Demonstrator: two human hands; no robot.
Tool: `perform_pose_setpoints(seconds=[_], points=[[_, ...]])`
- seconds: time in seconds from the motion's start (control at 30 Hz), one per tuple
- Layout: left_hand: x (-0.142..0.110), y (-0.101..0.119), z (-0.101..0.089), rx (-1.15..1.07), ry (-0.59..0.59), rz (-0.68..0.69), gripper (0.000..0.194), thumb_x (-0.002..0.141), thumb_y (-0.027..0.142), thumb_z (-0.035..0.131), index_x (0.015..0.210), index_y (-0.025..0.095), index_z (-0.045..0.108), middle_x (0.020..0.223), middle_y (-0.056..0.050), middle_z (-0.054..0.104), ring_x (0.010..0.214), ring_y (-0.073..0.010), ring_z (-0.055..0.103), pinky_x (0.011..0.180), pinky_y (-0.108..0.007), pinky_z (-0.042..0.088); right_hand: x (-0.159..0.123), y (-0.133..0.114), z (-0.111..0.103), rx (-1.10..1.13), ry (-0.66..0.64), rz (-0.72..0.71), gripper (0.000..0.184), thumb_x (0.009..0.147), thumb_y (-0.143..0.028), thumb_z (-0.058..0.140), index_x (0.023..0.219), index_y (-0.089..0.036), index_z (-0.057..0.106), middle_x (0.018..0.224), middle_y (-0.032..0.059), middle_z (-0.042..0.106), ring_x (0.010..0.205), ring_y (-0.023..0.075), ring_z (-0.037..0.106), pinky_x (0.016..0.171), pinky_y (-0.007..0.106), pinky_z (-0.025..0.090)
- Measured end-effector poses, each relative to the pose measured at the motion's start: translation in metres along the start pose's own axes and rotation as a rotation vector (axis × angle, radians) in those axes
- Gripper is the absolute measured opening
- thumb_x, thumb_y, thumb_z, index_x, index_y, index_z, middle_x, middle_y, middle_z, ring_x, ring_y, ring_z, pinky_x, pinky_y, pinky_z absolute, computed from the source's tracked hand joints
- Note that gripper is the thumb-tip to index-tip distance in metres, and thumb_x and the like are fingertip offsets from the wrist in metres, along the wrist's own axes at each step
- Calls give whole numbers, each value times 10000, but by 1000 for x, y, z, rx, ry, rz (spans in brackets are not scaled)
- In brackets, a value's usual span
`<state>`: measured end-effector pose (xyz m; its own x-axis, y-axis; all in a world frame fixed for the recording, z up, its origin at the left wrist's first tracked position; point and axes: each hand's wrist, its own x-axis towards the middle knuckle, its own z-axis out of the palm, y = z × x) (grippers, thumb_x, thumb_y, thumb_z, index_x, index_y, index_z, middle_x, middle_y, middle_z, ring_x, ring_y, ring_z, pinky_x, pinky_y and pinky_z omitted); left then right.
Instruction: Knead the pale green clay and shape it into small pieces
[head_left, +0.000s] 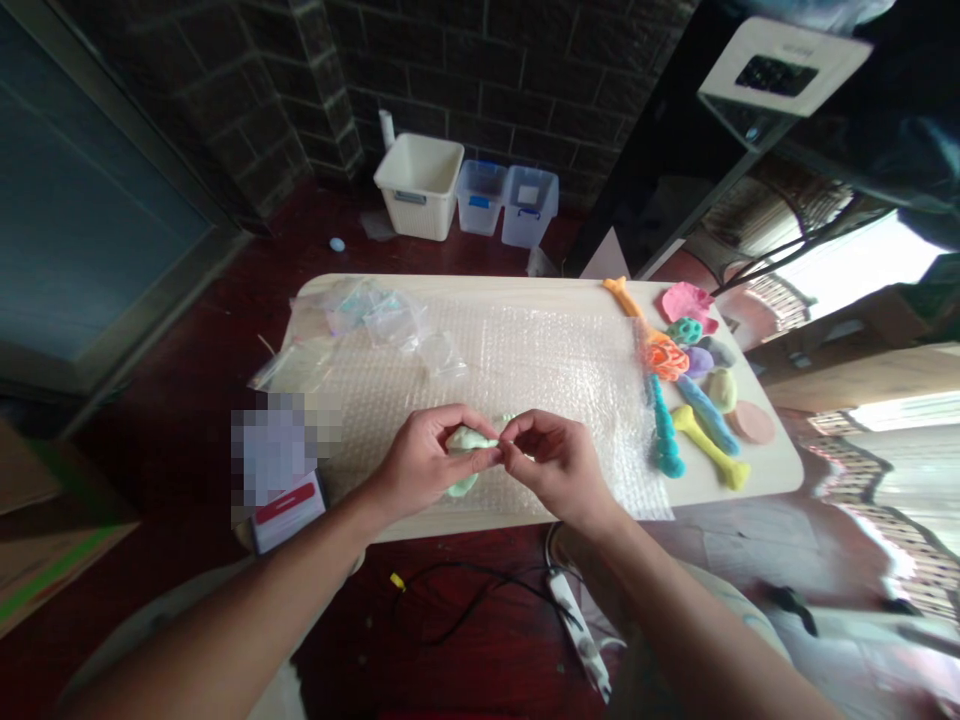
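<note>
My left hand (424,460) and my right hand (551,460) meet over the front edge of a light wooden table (772,465). Both pinch a lump of pale green clay (466,440), which is partly hidden by the fingers. A bit of the same clay (463,486) shows under my left hand. A sheet of bubble wrap (525,360) covers the middle of the table beneath the hands.
Several coloured clay pieces lie at the table's right: an orange lump (666,356), a teal roll (663,432), a yellow roll (711,448), a pink piece (686,300). Clear plastic bags (375,315) lie at the left. Bins (420,185) stand by the brick wall. A cable (465,590) runs on the floor.
</note>
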<state>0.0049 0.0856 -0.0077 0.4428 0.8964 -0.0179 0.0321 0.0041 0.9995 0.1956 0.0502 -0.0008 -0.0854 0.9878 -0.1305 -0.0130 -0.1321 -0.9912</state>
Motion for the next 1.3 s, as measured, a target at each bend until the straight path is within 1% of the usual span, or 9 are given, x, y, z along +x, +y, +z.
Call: perform_pose_setpoints(seconds=[0.17, 0.27, 0.4, 0.7, 0.8, 0.97, 1.17, 1.23, 1.3], points=[[-2, 0, -2, -29, -38, 14, 171, 848, 294, 784, 948, 160, 747, 872, -39, 730, 795, -169, 649, 704, -267, 485, -3, 3, 5, -121, 27, -89, 87, 829, -224, 750, 842, -191, 671, 711, 0, 649, 613, 123, 565, 556, 250, 437], [-2, -2, -4, -30, -8, 1, 189, 860, 315, 776, 946, 152, 735, 872, -47, 723, 787, -171, 650, 689, -269, 488, -5, 1, 6, -226, 37, -176, 61, 862, -210, 724, 901, -199, 678, 781, 16, 676, 678, 143, 610, 598, 260, 490], [-1, -2, -6, -65, 30, -48, 214, 874, 353, 778, 942, 156, 729, 849, -38, 711, 748, -150, 640, 650, -249, 482, -5, -4, 2, -330, 8, -308, 111, 898, -233, 741, 1004, -208, 721, 900, 45, 741, 772, 167, 687, 699, 297, 557], [3, 1, -6, -43, -3, -14, 167, 872, 310, 762, 896, 149, 723, 833, -46, 731, 770, -160, 665, 681, -253, 503, -4, -10, -4, -569, 0, -415, 52, 932, -208, 704, 915, -196, 752, 784, 25, 768, 674, 146, 715, 635, 257, 552], [3, 1, -7, -50, -8, 3, 165, 871, 307, 752, 882, 151, 701, 809, -35, 723, 759, -157, 661, 689, -251, 498, -5, -8, -3, -573, 0, -386, 77, 935, -228, 698, 879, -194, 739, 776, 30, 765, 667, 151, 710, 630, 259, 550], [2, 0, -6, -39, -17, 23, 166, 851, 305, 759, 893, 153, 707, 833, -27, 706, 769, -147, 637, 685, -236, 480, -5, -5, 0, -413, -14, -215, 91, 904, -262, 705, 857, -187, 720, 759, 45, 744, 662, 162, 684, 559, 243, 530], [0, -1, -3, -105, -44, -40, 196, 794, 290, 794, 891, 144, 707, 773, -1, 666, 643, -103, 557, 594, -209, 429, -4, -6, 3, -358, -5, -162, 52, 829, -229, 733, 814, -185, 712, 731, 40, 726, 638, 159, 661, 570, 252, 523], [0, 0, -3, -125, -53, -54, 185, 793, 285, 783, 880, 143, 701, 756, 2, 662, 626, -100, 551, 586, -207, 428, -4, -7, 3, -329, 17, -145, 55, 807, -222, 749, 792, -184, 713, 710, 41, 729, 625, 162, 667, 561, 255, 522], [-1, 2, -4, -120, -42, -52, 169, 796, 279, 768, 871, 145, 699, 757, -5, 673, 633, -107, 570, 598, -214, 446, -3, -9, 2, -271, 90, -139, 71, 794, -229, 775, 792, -184, 720, 712, 49, 741, 625, 169, 681, 564, 265, 533]])
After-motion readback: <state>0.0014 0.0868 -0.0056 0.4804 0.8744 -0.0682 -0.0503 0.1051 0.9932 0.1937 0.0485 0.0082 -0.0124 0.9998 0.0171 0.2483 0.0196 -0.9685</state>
